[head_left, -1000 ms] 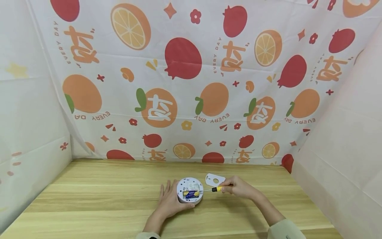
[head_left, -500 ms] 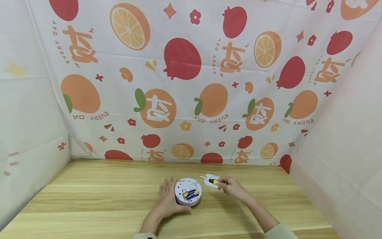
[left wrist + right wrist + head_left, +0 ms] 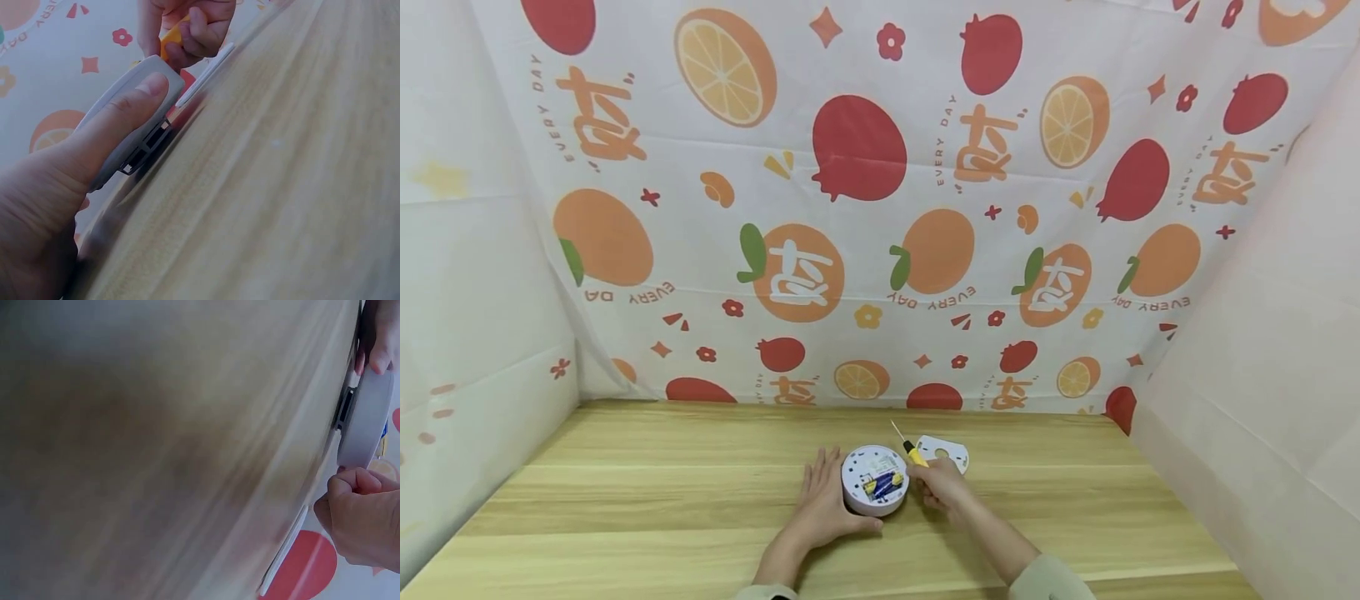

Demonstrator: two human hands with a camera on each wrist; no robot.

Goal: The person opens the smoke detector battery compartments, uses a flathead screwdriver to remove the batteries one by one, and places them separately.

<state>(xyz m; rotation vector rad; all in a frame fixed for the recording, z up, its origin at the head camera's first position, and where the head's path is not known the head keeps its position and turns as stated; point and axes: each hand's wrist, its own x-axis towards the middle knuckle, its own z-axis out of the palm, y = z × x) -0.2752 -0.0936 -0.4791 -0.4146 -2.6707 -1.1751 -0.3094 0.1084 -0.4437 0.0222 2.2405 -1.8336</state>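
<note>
A round white smoke alarm (image 3: pixel 859 467) sits on the wooden table, its back facing up with blue and yellow batteries (image 3: pixel 883 485) showing in their bay. My left hand (image 3: pixel 823 510) grips it from the left; the thumb presses on its side wall, plain in the left wrist view. A yellow and black screwdriver (image 3: pixel 916 455) is held in my right hand (image 3: pixel 942 485) at the alarm's right edge. Its shaft points up and away from the alarm, touching nothing. In the right wrist view, the right hand (image 3: pixel 359 515) is curled close beside the housing and the screwdriver is hidden.
A white mounting plate (image 3: pixel 953 452) with a round hole lies just behind the right hand. Fruit-printed cloth (image 3: pixel 865 250) hangs along the table's back edge, with pale cloth walls on the left and right.
The right hand has drawn the screwdriver back from the batteries, passed it over the mounting plate and come left to the alarm's edge, its tip now pointing away. The left hand keeps its hold.
</note>
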